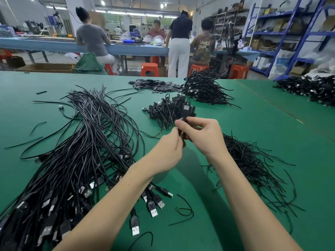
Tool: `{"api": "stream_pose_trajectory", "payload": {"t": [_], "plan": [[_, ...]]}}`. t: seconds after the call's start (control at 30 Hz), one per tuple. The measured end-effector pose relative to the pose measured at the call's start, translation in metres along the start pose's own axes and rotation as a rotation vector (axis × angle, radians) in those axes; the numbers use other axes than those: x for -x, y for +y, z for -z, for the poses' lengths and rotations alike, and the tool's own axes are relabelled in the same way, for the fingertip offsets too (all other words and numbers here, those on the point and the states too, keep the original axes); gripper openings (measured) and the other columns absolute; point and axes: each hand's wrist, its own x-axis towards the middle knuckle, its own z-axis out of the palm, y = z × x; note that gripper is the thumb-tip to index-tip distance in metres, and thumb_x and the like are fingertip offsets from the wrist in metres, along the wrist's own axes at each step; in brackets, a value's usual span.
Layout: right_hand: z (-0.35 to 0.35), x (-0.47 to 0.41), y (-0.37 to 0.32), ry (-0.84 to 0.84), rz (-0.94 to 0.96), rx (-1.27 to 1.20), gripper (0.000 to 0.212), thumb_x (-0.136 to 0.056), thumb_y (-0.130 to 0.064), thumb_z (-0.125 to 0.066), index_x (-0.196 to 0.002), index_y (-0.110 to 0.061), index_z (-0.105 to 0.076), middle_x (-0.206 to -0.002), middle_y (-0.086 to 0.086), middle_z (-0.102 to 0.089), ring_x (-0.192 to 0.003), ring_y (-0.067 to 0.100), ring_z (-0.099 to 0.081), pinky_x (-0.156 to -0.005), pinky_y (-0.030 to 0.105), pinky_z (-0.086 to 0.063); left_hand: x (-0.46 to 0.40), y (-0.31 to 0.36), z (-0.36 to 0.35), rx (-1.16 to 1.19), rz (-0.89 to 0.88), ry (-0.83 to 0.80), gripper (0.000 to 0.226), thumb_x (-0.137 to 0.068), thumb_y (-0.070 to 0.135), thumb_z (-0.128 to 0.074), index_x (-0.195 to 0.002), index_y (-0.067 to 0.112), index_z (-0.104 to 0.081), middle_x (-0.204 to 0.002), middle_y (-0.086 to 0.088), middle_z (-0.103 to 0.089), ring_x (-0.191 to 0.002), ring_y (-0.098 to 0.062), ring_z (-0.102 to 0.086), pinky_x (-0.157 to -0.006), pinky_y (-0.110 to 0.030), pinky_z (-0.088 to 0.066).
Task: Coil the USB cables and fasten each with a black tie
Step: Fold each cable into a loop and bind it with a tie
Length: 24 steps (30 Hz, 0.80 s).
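Both forearms raised, left hand (169, 147) and right hand (203, 134) seemingly pinching coiled cable (185, 113)

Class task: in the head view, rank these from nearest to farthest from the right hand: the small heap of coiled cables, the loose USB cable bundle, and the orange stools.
1. Small heap of coiled cables, just beyond the right hand.
2. Loose USB cable bundle, to the left on the table.
3. Orange stools, on the floor past the table's far edge.

A factory assembly floor: long green worktables (253, 109) heaped with cable piles (87, 142), workers (94, 38) on orange stools (149, 69), blue storage racks (293, 35).
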Motion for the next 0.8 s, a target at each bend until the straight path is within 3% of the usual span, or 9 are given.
{"api": "stream_pose_trajectory", "payload": {"t": [0.03, 0.1, 0.23, 0.33, 0.4, 0.5, 0.63, 0.8], "plan": [[0.004, -0.002, 0.002, 0.016, -0.013, -0.013, 0.013, -0.081, -0.033, -0.083, -0.080, -0.021, -0.080, -0.068, 0.011, -0.070, -0.060, 0.013, -0.053, -0.066, 0.046, -0.052, 0.001, 0.002, -0.003, 0.073, -0.003, -0.007, 0.024, -0.107, 0.018, -0.031, -0.127, 0.010, -0.040, -0.087, -0.004, -0.057, -0.070, -0.020, -0.048, -0.065, -0.036, -0.043], [0.013, -0.004, 0.006, -0.004, -0.033, -0.051, 0.014, -0.082, -0.029, -0.082, -0.075, -0.018, -0.080, -0.059, 0.004, -0.062, -0.053, 0.012, -0.048, -0.060, 0.036, -0.043, 0.002, 0.007, -0.009, 0.255, 0.010, -0.007, 0.013, -0.108, 0.024, -0.031, -0.114, 0.014, -0.035, -0.077, 0.000, -0.048, -0.067, -0.019, -0.042, -0.062, -0.038, -0.039], [0.022, -0.008, 0.009, -0.088, -0.060, 0.077, 0.026, -0.088, -0.038, -0.077, -0.073, -0.017, -0.075, -0.055, -0.002, -0.064, -0.048, 0.011, -0.055, -0.056, 0.024, -0.046, -0.001, 0.005, -0.015, 0.536, 0.111, 0.039, 0.016, -0.109, 0.023, -0.029, -0.094, 0.020, -0.028, -0.072, 0.001, -0.041, -0.054, -0.008, -0.035, -0.047, -0.018, -0.031], [0.036, -0.011, 0.006, -0.217, -0.170, 0.180, 0.030, -0.094, -0.045, -0.067, -0.085, -0.018, -0.074, -0.071, -0.007, -0.072, -0.057, 0.011, -0.067, -0.057, 0.026, -0.049, -0.003, 0.001, -0.012, 0.818, 0.232, 0.052, 0.019, -0.109, 0.017, -0.033, -0.091, 0.017, -0.029, -0.067, 0.002, -0.043, -0.052, -0.008, -0.032, -0.043, -0.016, -0.027], [0.051, -0.013, 0.008, -0.333, -0.201, 0.501, 0.021, -0.090, -0.042, -0.071, -0.083, -0.023, -0.075, -0.075, -0.013, -0.073, -0.064, 0.006, -0.068, -0.062, 0.023, -0.051, -0.004, -0.002, -0.007, 1.051, 0.308, 0.087, 0.019, -0.109, 0.012, -0.033, -0.090, 0.016, -0.030, -0.068, 0.000, -0.043, -0.053, -0.009, -0.033, -0.044, -0.017, -0.028], [0.061, -0.009, 0.006, -0.495, -0.309, 0.940, 0.008, -0.074, -0.037, -0.085, -0.078, -0.033, -0.079, -0.087, -0.014, -0.074, -0.087, 0.009, -0.069, -0.084, 0.033, -0.059, -0.005, -0.006, -0.003, 1.305, 0.374, 0.140, 0.019, -0.108, 0.009, -0.033, -0.090, 0.015, -0.029, -0.065, -0.002, -0.043, -0.054, -0.013, -0.035, -0.045, -0.021, -0.034], [0.052, -0.004, 0.003, -0.500, -0.382, 1.057, 0.017, -0.066, -0.034, -0.090, -0.079, -0.033, -0.079, -0.096, -0.005, -0.074, -0.093, 0.019, -0.069, -0.086, 0.037, -0.059, -0.005, -0.010, -0.002, 1.384, 0.397, 0.167, 0.020, -0.108, 0.009, -0.033, -0.089, 0.015, -0.030, -0.067, -0.004, -0.045, -0.054, -0.014, -0.040, -0.049, -0.023, -0.041], [0.050, -0.005, 0.007, -0.524, -0.360, 1.104, 0.018, -0.077, -0.032, -0.084, -0.093, -0.026, -0.079, -0.106, 0.000, -0.073, -0.098, 0.022, -0.068, -0.089, 0.037, -0.058, -0.004, -0.011, 0.000, 1.411, 0.390, 0.171, 0.020, -0.108, 0.009, -0.033, -0.089, 0.015, -0.030, -0.067, -0.004, -0.046, -0.055, -0.015, -0.041, -0.049, -0.024, -0.042]]}}
